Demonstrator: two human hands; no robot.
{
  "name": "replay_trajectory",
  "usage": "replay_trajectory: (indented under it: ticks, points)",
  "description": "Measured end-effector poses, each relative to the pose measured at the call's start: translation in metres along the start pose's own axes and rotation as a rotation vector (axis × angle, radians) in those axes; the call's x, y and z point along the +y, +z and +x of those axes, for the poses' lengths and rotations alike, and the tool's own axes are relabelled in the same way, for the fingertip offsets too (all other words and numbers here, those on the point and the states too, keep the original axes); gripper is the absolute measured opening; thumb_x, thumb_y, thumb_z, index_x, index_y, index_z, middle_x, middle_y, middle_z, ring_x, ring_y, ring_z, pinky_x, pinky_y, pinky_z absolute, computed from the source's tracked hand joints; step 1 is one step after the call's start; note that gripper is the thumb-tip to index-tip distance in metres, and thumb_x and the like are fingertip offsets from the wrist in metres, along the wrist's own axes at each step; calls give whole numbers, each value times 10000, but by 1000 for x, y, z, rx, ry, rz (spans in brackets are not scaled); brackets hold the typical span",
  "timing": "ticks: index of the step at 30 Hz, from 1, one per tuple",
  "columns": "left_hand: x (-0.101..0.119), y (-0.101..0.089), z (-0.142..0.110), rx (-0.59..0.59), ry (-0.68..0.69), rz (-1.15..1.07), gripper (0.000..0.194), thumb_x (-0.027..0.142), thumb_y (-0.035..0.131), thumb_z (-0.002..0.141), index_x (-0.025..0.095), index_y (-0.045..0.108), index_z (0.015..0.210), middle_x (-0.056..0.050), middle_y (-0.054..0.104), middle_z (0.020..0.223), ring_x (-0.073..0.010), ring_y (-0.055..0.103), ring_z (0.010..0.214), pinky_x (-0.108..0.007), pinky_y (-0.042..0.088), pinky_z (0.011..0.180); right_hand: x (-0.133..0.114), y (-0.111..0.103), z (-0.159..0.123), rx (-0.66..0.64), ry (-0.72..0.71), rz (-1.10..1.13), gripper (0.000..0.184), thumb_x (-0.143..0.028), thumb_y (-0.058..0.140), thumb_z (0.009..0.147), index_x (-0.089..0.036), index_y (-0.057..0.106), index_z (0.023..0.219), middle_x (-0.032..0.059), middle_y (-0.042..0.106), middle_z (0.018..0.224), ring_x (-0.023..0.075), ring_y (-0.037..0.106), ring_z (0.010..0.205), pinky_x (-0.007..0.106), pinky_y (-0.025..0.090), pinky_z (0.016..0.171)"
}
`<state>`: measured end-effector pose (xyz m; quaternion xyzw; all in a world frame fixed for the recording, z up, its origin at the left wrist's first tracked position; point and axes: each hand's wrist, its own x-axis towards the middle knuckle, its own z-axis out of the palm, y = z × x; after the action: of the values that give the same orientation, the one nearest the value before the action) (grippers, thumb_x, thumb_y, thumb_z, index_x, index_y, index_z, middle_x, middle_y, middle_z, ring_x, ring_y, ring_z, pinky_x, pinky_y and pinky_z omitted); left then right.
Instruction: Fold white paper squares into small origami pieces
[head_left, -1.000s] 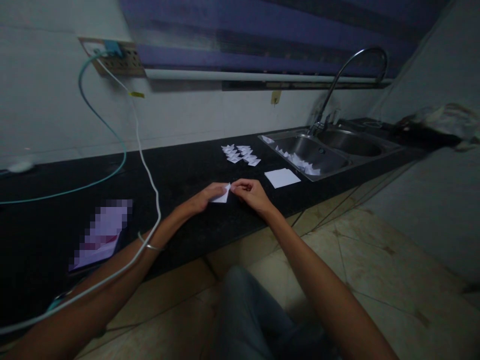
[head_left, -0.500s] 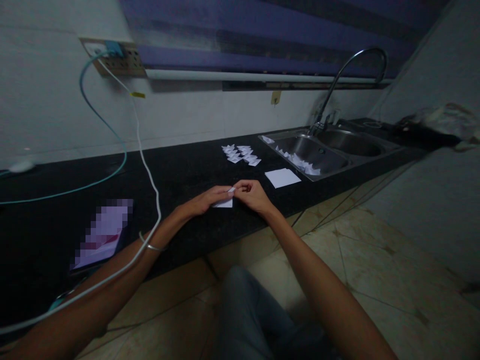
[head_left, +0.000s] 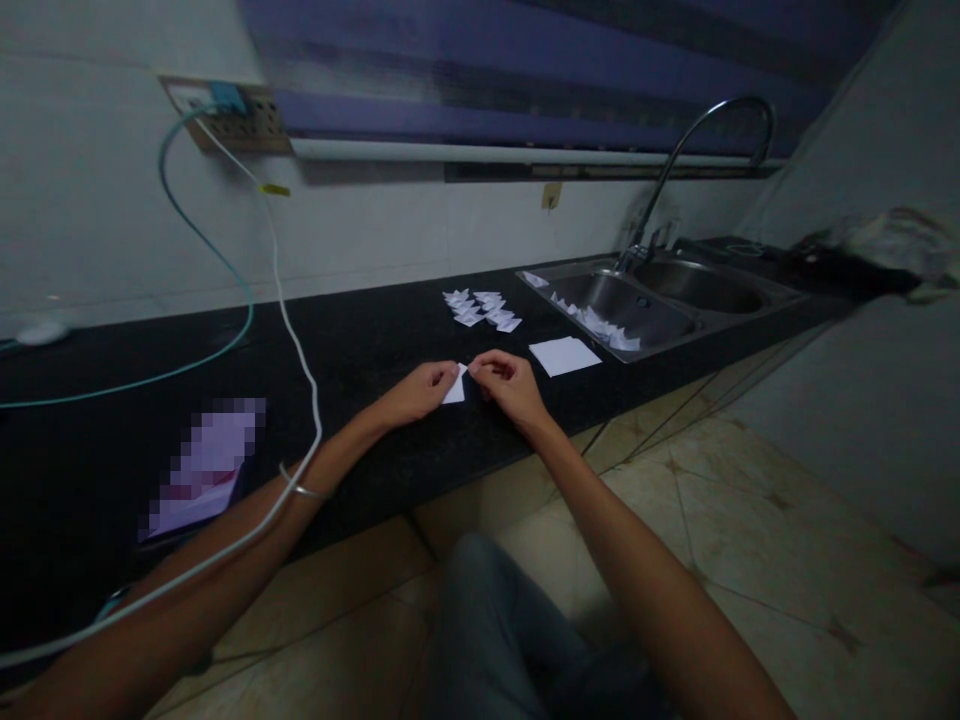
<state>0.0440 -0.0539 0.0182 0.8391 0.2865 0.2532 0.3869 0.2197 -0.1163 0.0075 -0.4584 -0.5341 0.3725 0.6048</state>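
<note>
A small piece of folded white paper [head_left: 454, 389] is between my two hands, just above or on the dark counter. My left hand [head_left: 420, 390] is closed on its left side, thumb on top. At the paper's upper right corner, my right hand [head_left: 508, 382] pinches with thumb and forefinger. Beyond the hands, several folded paper pieces [head_left: 481, 307] lie in two short rows. A stack of flat white paper sheets [head_left: 565, 356] rests right of my right hand. More folded pieces [head_left: 600, 327] line the near left rim of the sink.
A double steel sink [head_left: 694, 325] with a tall curved faucet [head_left: 660, 185] is at the right. A phone [head_left: 206, 470] lies on the counter [head_left: 360, 350] at left. The white cable [head_left: 296, 340] crosses over my left forearm; a teal cable [head_left: 244, 300] hangs from the outlet.
My left hand has drawn back slightly to the left, its thumb now bent, and the paper shows less below it. My right hand has shifted a little upward, still at the paper's corner.
</note>
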Motion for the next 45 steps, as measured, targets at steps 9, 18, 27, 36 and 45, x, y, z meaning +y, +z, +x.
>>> replay_trajectory:
  ticks: [9, 18, 27, 36, 45]
  points:
    - [0, 1, -1, -1, 31, 48, 380, 482, 415, 965, 186, 509, 746, 14, 497, 678, -135, 447, 638, -247, 366, 592, -2, 2, -2, -21, -20, -101, 251, -397, 729, 748, -151, 732, 802, -23, 558, 601, 108, 445, 549, 247, 338, 530]
    - [1, 1, -3, 9, 30, -43, 472, 569, 474, 948, 152, 646, 810, -9, 593, 705, -151, 501, 669, -257, 398, 613, -5, 1, -3, -71, 1, -70, 289, -432, 753, 727, -147, 737, 776, -10, 594, 622, 106, 458, 558, 251, 347, 545]
    - [0, -3, 3, 56, -46, -243, 425, 567, 496, 944, 168, 627, 878, -18, 595, 749, -142, 535, 668, -249, 434, 611, 6, -4, 3, 79, 66, 10, 208, -379, 697, 727, -178, 642, 737, -54, 522, 519, 94, 441, 466, 235, 323, 468]
    - [9, -3, -5, -12, -17, -63, 374, 513, 596, 896, 169, 597, 748, 15, 535, 654, -140, 504, 634, -258, 394, 598, 5, -3, 4, 172, 126, 187, 159, -299, 646, 704, -205, 533, 643, -74, 484, 470, 84, 468, 407, 220, 353, 424]
    - [6, -3, -7, -44, 27, -154, 362, 486, 544, 954, 177, 536, 765, 30, 514, 642, -109, 481, 600, -226, 375, 567, 3, -3, 3, 109, 117, 225, 215, -305, 637, 732, -212, 494, 603, -76, 462, 475, 80, 462, 421, 222, 351, 437]
